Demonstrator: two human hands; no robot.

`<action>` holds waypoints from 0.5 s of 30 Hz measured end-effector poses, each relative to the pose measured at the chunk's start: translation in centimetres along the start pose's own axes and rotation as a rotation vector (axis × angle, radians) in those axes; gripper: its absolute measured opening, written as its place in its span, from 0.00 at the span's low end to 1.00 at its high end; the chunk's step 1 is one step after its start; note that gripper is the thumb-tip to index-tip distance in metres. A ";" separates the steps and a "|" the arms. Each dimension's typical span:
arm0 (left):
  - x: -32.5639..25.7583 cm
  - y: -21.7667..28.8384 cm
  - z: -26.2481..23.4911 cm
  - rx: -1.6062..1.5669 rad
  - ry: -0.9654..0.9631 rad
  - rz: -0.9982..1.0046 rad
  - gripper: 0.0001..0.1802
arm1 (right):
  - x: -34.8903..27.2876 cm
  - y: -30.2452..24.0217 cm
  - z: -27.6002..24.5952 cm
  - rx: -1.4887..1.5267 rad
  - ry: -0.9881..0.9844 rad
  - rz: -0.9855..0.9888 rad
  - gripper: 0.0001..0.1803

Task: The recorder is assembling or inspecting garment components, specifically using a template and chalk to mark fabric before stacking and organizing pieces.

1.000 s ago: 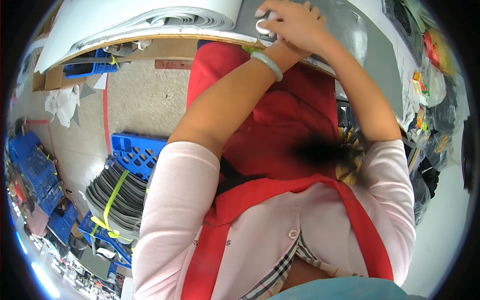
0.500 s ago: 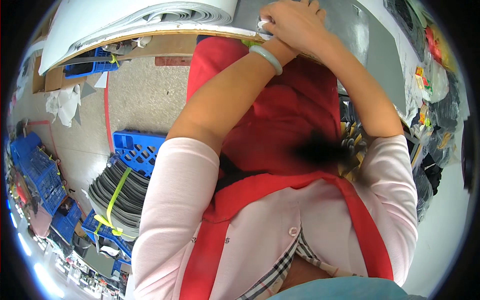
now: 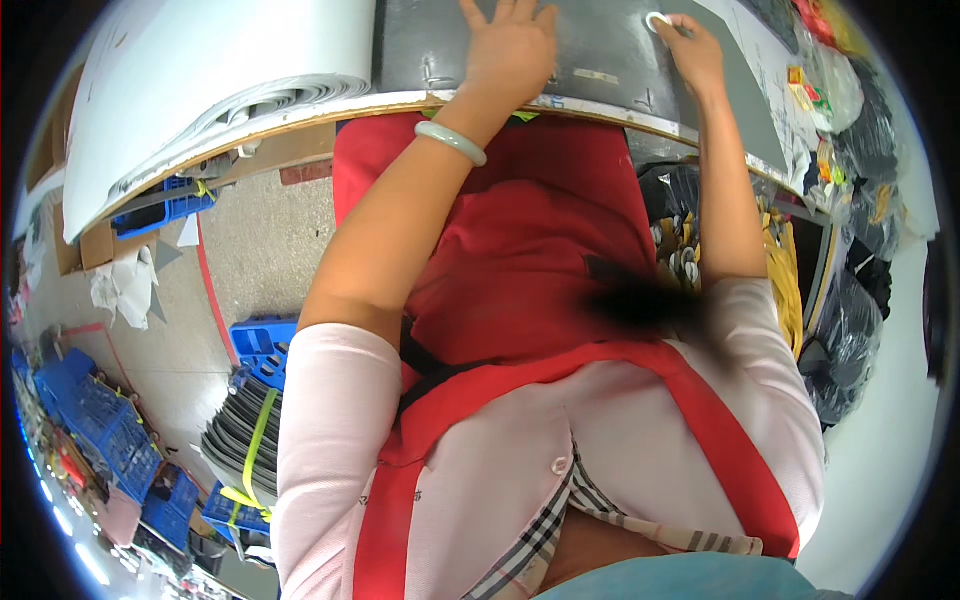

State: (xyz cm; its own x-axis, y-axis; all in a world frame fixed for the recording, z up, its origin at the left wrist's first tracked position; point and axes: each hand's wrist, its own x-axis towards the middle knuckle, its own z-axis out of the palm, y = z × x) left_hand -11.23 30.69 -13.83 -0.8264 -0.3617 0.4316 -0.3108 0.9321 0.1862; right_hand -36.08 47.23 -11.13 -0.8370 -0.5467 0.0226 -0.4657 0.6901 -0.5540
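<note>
My left hand [image 3: 510,52] lies on a dark grey sheet [image 3: 610,40] on the worktable, fingers spread and holding nothing; the fingertips reach the top of the view. Farther right, over the same sheet, my right hand [image 3: 697,55] pinches a small white ring-shaped piece [image 3: 656,21] between thumb and fingers. What exactly the piece is, I cannot make out. Between the hands a short pale strip [image 3: 597,75] shows on the sheet. Small light marks [image 3: 648,102] are near its front edge.
A large white roll of sheet material [image 3: 220,90] covers the table's left side. Plastic-wrapped bundles [image 3: 850,340] line the right. Blue crates [image 3: 100,400] stand on the floor at left, near a tied stack of dark grey sheets [image 3: 245,430]. My red apron [image 3: 520,240] touches the table edge.
My hands were close together at the table edge and are now apart. The right moved right with the white piece; the left shifted left and lies flat. The table appears lower in view.
</note>
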 end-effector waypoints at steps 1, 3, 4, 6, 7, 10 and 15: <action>0.1 -0.1 0.1 -0.052 -0.027 -0.027 0.23 | -0.3 -0.6 0.2 0.006 0.009 0.010 0.19; 0.2 -0.1 0.1 -0.089 -0.012 -0.030 0.22 | -0.4 -1.2 -0.1 0.377 -0.020 0.130 0.09; 0.2 0.0 0.2 -0.124 -0.001 -0.051 0.22 | -0.4 -0.8 -0.1 0.384 -0.006 0.134 0.09; 0.6 0.6 0.0 -0.145 0.003 -0.047 0.21 | 0.3 0.5 -0.1 0.769 0.013 0.223 0.07; 0.8 0.9 -0.1 -0.166 0.001 -0.058 0.20 | 0.9 1.1 -0.8 0.778 0.028 0.223 0.07; 0.5 0.3 0.0 -0.158 -0.018 -0.061 0.20 | 1.2 0.6 -2.3 0.701 -0.103 0.157 0.08; 0.0 0.9 -2.0 -0.413 0.241 0.093 0.18 | 1.1 -1.1 -2.5 0.562 -0.283 0.011 0.12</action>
State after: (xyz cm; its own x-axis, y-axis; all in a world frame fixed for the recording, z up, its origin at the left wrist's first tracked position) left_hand -10.57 31.53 -11.92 -0.6941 -0.3173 0.6463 0.0116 0.8926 0.4506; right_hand -37.18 47.09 -8.46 -0.6963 -0.6987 -0.1643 -0.1708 0.3837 -0.9075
